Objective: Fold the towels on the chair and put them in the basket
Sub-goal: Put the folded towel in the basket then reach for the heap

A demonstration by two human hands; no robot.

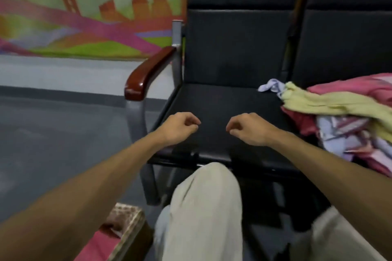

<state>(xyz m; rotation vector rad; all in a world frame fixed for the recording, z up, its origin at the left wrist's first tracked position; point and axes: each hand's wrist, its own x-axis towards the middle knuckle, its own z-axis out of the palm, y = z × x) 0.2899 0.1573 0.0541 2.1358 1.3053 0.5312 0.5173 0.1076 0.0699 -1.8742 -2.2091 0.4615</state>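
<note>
Nearest, at lower left, a woven basket with a speckled rim sits on the floor and holds a pink towel. Above beige-trousered knees, the left hand and right hand hover over the front edge of a black padded chair seat, fingers loosely curled, holding nothing. This looks like a pause between towels. The next move calls for a reach right to the heap of pink, yellow and lilac towels at the seat's right edge. Beyond are a glossy red-brown armrest, a grey floor and a colourful wall mural.
</note>
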